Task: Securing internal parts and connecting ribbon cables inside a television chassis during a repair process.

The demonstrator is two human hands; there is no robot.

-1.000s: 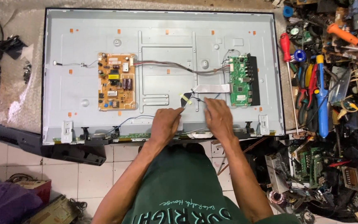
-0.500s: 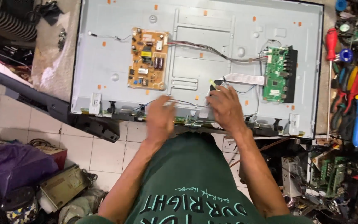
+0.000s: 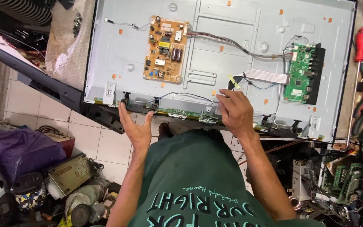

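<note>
Down on the floor at the far left sits a purple bag (image 3: 19, 149) among old gear, and a dark plastic frame (image 3: 43, 82) runs slantwise toward the bench. Next comes the opened TV panel (image 3: 248, 33), lying flat with its grey metal back up, filling the far side of the scene. On its left half sits the tan power board (image 3: 166, 49); grey wires run from it rightward across the panel. The left hand (image 3: 136, 128) is spread wide, palm turned up, fingers at the panel's near edge just below a thin blue wire; it holds nothing. The right hand (image 3: 235, 111) hovers over the near edge farther right, fingers loosely curled downward; whether it touches the metal I cannot tell, but nothing is clasped in it. Just beyond it lies a white ribbon cable (image 3: 266, 76), leading to the green main board (image 3: 300, 77). At the far right, a red-handled screwdriver (image 3: 361, 40) lies among scattered tools.
</note>
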